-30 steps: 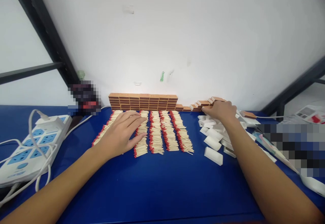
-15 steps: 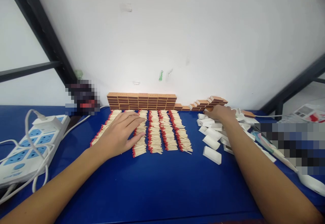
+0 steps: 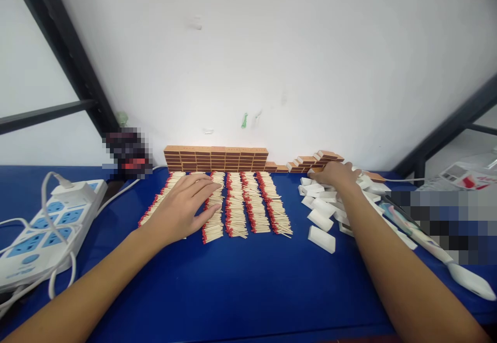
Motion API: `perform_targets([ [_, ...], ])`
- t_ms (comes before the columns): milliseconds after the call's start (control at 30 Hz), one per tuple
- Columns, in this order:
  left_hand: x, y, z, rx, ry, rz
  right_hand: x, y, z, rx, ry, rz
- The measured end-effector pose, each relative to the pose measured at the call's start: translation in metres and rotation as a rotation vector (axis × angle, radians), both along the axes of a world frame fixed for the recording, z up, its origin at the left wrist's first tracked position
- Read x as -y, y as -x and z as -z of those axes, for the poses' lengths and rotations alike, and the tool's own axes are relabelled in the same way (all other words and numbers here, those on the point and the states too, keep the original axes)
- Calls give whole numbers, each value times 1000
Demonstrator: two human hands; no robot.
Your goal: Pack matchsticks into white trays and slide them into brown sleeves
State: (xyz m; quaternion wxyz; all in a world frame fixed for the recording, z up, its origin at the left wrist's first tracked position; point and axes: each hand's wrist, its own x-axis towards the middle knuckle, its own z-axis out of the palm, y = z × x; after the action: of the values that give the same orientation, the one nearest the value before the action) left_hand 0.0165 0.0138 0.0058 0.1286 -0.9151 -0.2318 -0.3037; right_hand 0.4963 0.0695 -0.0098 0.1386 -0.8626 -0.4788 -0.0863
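Observation:
My left hand lies palm down with its fingers spread over the left rows of red-tipped matches, holding nothing that I can see. My right hand reaches to the back right, among white matchbox trays heaped loosely on the blue table. Brown matchbox sleeves, stacked in leaning steps, stand just behind it, one close to the thumb. Most of the right fingers are hidden behind the hand, so its grip does not show. Behind the matches runs a neat wall of stacked matchboxes.
At the left lies a white power strip with blue sockets and looped cables. A white wall rises behind the table. On the right are a pale long-handled object, a clear plastic bag and a blurred-out patch. Black metal struts flank both sides.
The view has shifted slightly. Both hands stay in nearly the same places, the left over the matches and the right at the tray pile. No box or match has visibly moved.

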Motion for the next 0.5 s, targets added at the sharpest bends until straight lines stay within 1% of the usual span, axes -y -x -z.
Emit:
perform_targets([
  [100,0,0,1,1,5,-5,12,16,-18,58,59,73],
  [133,0,0,1,1,10,-4,18,22,-25,85,60,67],
  [200,0,0,2,0,18,-1,27,38,-37,117,39,-1],
  [267,0,0,2,-2,20,4,33,54,-43,122,33,-104],
  [333,1,0,3,-4,22,10,35,69,-42,126,84,-186],
  [433,1,0,2,-9,27,16,33,85,-30,123,194,-251],
  [500,0,-1,2,-17,31,17,31,89,-23,116,238,-275],
])
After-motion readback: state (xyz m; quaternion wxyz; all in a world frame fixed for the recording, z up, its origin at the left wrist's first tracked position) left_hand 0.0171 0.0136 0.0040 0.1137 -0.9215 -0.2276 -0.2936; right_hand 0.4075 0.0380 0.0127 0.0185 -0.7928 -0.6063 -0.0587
